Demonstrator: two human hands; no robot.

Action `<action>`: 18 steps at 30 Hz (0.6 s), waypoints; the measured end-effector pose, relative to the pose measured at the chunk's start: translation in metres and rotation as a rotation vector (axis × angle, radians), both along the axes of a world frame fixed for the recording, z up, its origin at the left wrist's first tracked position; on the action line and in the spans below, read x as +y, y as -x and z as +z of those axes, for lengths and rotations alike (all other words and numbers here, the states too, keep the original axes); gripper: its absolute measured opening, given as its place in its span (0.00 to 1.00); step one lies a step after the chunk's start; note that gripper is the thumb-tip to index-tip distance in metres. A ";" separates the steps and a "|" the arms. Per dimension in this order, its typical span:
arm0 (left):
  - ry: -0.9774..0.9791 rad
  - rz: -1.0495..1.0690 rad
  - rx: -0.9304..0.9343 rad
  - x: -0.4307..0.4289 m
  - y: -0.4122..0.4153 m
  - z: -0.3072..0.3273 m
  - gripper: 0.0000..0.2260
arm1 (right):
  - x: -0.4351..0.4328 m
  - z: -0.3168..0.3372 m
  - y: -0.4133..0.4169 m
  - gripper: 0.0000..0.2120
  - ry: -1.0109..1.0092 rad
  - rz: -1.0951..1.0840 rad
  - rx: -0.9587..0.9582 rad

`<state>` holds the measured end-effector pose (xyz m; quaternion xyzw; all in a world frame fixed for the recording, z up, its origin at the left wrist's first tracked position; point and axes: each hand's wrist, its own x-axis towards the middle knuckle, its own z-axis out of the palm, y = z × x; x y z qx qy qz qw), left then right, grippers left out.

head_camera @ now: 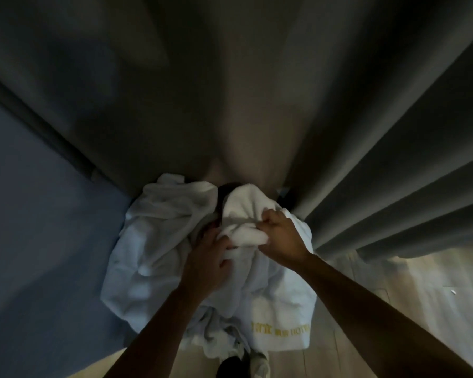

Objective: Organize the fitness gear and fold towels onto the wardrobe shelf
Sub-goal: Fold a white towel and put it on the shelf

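A: The left hand (208, 261) and right hand (281, 236) clutched the crumpled white terry towel (246, 211), atop the white linen heap (159, 241) beside the grey curtain (393, 186).
B: Lifted bunched like that, it would likely have dragged neighbouring cloth along.

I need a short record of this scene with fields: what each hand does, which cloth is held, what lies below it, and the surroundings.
left hand: grips the lower edge of the bunched white towel
right hand: grips the same towel on its right side
below: pile of white linens, crumpled, unfolded
near edge of pile: lettered towel, yellow print
surroundings: grey curtain at right; wooden floor
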<state>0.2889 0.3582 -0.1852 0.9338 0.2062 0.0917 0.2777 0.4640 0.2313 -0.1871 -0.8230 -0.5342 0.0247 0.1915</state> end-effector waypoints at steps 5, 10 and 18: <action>0.101 0.052 -0.103 -0.020 -0.012 0.074 0.09 | -0.038 0.066 0.034 0.23 0.063 -0.139 0.617; 0.170 0.009 -0.157 -0.039 -0.026 0.138 0.11 | -0.059 0.112 0.042 0.25 -0.018 -0.231 0.764; 0.411 0.074 -0.183 -0.065 -0.003 0.193 0.37 | -0.095 0.186 0.022 0.14 -0.326 -0.265 0.773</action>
